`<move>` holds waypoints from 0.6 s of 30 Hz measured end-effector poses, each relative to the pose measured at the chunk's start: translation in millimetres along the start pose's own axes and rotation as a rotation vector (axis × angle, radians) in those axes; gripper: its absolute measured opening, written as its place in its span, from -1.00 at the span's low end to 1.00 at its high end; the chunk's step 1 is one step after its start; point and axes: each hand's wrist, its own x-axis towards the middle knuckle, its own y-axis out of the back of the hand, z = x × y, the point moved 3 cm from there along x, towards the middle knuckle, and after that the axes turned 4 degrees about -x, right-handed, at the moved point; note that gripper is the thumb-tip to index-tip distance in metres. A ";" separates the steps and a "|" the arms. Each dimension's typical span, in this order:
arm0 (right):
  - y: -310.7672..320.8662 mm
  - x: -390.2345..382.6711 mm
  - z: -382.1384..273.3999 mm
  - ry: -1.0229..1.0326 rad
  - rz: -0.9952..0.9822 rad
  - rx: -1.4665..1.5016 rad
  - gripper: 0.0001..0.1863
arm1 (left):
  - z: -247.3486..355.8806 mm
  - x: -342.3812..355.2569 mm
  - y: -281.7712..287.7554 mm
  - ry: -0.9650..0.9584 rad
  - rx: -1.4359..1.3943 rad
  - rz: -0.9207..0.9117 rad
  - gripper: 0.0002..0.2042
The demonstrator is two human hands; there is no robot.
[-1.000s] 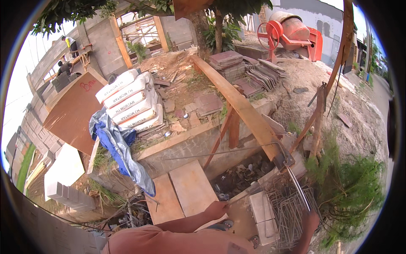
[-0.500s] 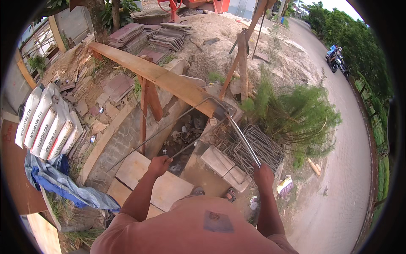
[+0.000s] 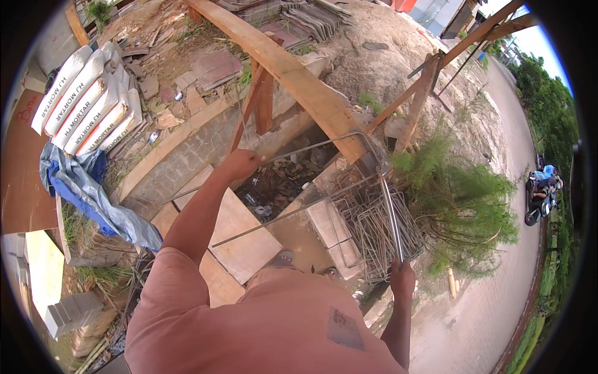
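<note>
My left hand (image 3: 246, 163) is closed on a thin steel rod (image 3: 305, 146) that runs to a bend near the bending tool (image 3: 372, 163) on the end of a wooden plank (image 3: 293, 81). My right hand (image 3: 402, 274) grips a long steel bar (image 3: 392, 212) reaching up to that tool. A second rod (image 3: 299, 212) slants below the first toward the tool. A heap of bent steel rods (image 3: 380, 249) lies beneath, beside pale blocks (image 3: 330, 230).
White sacks (image 3: 87, 103) and a blue tarp (image 3: 99, 193) lie left. Concrete boards (image 3: 243, 237) border a debris-filled trench (image 3: 265, 193). A bush (image 3: 461, 212) grows right; on the paved road (image 3: 473, 324) a rider on a motorbike (image 3: 543, 193) is at the far right.
My left hand has moved up from the lower rod to the upper one. My head has turned, and the motorbike has come nearer along the road.
</note>
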 end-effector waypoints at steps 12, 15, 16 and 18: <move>-10.4 -3.2 -2.9 -0.183 -0.041 0.144 -0.45 | 8.7 9.2 -18.9 -0.013 0.138 0.065 -0.70; 3.0 -4.5 -17.9 -0.296 -0.080 0.060 -0.46 | 99.9 -7.7 -31.9 -0.299 0.154 0.205 -0.59; 2.2 -4.2 -20.0 -0.299 -0.068 0.074 -0.46 | 128.0 -10.3 -58.7 -0.419 0.063 0.149 -0.59; 2.3 -4.8 -20.8 -0.303 -0.046 0.088 -0.49 | 206.7 -35.3 -110.2 -0.797 0.076 -0.114 -0.53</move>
